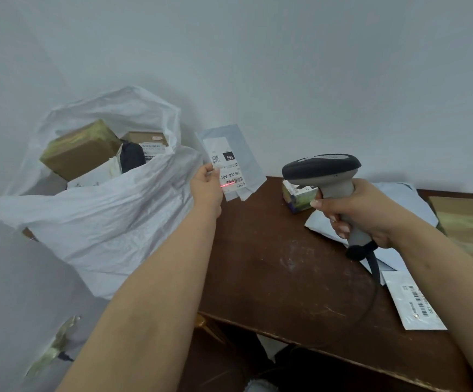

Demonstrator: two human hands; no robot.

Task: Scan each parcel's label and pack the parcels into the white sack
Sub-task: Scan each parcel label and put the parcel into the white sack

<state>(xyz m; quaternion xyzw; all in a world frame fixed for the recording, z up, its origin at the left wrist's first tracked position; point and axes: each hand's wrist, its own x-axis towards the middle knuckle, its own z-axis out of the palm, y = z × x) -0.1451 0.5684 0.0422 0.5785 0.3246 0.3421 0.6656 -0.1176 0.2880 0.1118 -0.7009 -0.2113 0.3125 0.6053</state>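
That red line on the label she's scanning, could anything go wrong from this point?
Possibly. The red scan line falls partly on the left hand, at the edge of the barcode on the thin parcel, so the read may fail. The parcel is only pinched at one edge and could slip. The white sack already holds boxes and leans beside the table, so another parcel might slide out. The right hand holds the scanner.
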